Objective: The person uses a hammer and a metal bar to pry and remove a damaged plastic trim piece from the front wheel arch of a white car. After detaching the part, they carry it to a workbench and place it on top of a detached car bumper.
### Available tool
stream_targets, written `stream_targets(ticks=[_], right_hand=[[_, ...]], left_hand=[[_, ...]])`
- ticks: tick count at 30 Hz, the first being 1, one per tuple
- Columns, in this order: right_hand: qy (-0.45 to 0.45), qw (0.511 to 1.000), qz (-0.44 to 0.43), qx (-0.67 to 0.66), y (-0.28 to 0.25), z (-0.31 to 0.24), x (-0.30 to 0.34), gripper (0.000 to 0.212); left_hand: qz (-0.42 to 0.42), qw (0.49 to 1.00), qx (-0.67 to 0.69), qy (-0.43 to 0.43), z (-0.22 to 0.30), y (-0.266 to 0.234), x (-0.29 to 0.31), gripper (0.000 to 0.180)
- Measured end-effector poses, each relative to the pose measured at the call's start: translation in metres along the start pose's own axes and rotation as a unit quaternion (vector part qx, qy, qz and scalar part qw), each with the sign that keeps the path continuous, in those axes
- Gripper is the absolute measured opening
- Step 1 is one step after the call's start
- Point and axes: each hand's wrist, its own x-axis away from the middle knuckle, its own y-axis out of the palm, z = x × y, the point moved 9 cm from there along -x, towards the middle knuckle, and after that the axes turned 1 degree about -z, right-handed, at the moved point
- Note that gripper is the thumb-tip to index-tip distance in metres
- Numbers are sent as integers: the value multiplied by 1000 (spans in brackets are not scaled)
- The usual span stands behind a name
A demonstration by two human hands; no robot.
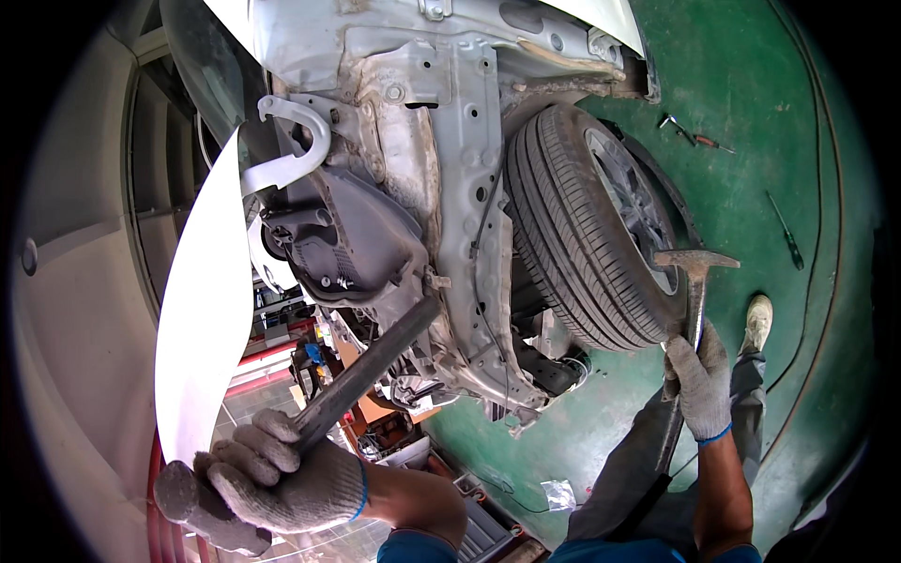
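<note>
My left hand (286,479), in a grey knit glove, is wrapped round a thick dark metal bar (371,366). A blocky crosspiece (211,511) shows at the bar's near end, just past the fingers. The bar's far end reaches the bare grey inner panel (460,188) of a car; whether it presses on it I cannot tell. My right hand (699,380), gloved too, is closed round the shaft of a hammer (696,263). The hammer stands head up beside the front wheel (591,225), its handle running down past my leg.
A curved silver hinge arm (300,150) and a dark plastic liner (357,235) sit left of the panel. On the green floor lie a ratchet (678,128), a red-handled screwdriver (713,144) and a dark-handled screwdriver (786,233). A cable (815,188) runs along the right.
</note>
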Motion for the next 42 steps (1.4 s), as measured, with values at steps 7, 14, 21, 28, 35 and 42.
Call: stream_targets(ticks=[7,14,21,28,35,42], right_hand=[[37,997,-68,2,38,9,-3,25],[40,995,-87,8,51,10,-6,30],[86,963,-176,-187,126,6,9,49],[133,950,-185,-212,195,29,33,25],[134,944,-206,-218,233,35,26,19],[-10,985,-44,-169,179,17,4,40]], left_hand=[[8,999,35,-34,-22,-6,4,40],[68,996,-55,14,-20,-16,8,33],[49,998,7,30,-24,-19,11,31],[53,997,-16,46,-23,-19,9,29],[54,988,-87,113,-14,-7,16,4],[8,992,-64,111,-17,-15,14,4]])
